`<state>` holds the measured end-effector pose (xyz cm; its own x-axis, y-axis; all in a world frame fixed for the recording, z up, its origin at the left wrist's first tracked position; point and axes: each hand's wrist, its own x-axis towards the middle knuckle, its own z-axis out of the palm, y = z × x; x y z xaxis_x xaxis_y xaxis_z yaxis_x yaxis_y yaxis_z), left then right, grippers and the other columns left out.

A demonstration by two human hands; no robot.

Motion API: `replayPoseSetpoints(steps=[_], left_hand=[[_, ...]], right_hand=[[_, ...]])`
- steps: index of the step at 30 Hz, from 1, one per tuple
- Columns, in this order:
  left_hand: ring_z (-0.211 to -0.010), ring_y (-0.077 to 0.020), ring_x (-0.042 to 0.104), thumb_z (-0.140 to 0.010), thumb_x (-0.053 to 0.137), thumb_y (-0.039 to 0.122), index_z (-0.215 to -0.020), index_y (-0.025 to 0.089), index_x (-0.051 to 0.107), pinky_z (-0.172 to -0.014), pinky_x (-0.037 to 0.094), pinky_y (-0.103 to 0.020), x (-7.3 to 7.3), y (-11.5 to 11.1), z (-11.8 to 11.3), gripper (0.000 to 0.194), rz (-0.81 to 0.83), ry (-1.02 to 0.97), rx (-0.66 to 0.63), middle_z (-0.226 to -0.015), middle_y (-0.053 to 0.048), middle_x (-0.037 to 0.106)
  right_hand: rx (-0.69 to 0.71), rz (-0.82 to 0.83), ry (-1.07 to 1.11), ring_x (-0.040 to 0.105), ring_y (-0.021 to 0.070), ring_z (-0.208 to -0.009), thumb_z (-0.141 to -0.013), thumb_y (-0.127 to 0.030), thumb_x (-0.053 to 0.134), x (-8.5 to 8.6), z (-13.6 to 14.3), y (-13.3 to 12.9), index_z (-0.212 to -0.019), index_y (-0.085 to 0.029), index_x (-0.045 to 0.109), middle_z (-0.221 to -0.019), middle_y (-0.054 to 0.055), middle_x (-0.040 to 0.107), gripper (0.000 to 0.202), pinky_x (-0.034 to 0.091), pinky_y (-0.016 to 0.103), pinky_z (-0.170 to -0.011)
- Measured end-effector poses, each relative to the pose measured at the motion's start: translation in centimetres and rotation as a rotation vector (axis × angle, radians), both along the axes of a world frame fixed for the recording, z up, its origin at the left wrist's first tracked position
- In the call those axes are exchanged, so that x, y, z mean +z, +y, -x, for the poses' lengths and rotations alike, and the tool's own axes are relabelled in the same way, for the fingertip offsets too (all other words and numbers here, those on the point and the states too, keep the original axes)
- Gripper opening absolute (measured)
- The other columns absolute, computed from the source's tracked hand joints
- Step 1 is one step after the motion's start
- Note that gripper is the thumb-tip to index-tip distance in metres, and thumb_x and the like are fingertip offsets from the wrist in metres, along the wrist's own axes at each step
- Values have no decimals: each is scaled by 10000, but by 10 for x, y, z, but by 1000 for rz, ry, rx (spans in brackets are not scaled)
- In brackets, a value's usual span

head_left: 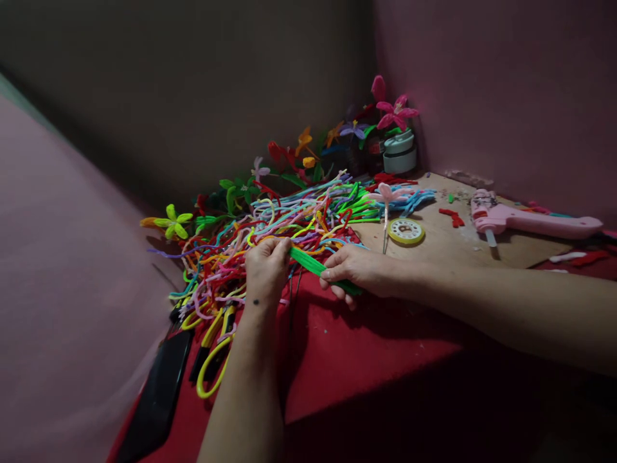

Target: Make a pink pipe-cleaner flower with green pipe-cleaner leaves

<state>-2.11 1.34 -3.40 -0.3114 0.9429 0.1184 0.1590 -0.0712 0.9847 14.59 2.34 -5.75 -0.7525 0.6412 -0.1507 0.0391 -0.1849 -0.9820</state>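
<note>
Stretched between my hands is a flat strip of green pipe cleaners, tilted down toward the right. My left hand pinches its upper left end in a closed grip. Around its lower right part, my right hand is closed, thumb on top and fingers beneath. Behind both hands spreads a tangled heap of coloured pipe cleaners. A bundle of bright green pipe cleaners lies beyond my right hand. Near that hand are a pale pink pipe-cleaner flower on a stem and a round yellow-rimmed spool.
A pink glue gun rests on a brown board at right. Yellow-handled pliers and a black phone-like slab lie at left. Finished flowers, including a bright pink one, stand along the wall. Red cloth covers the table.
</note>
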Motion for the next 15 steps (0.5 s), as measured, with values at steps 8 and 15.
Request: replayPoseSetpoints(steps=[8, 15], left_hand=[[-340, -17, 224, -682, 650, 263, -663, 142, 497, -323, 178, -146, -2, -3, -2, 196, 224, -337, -390, -443, 91, 275], [-361, -11, 251, -675, 670, 243, -666, 127, 491, -341, 222, -135, -7, -6, -15, 213, 282, -370, -414, -454, 90, 288]], right_hand=[[-27, 29, 16, 447, 70, -302, -756, -90, 442, -1, -1, 1, -634, -104, 536, -432, -20, 507, 155, 395, 178, -328], [-40, 22, 74, 468, 75, -325, -767, -113, 453, -1, -1, 5, -661, -99, 544, -432, -15, 514, 140, 401, 175, -348]])
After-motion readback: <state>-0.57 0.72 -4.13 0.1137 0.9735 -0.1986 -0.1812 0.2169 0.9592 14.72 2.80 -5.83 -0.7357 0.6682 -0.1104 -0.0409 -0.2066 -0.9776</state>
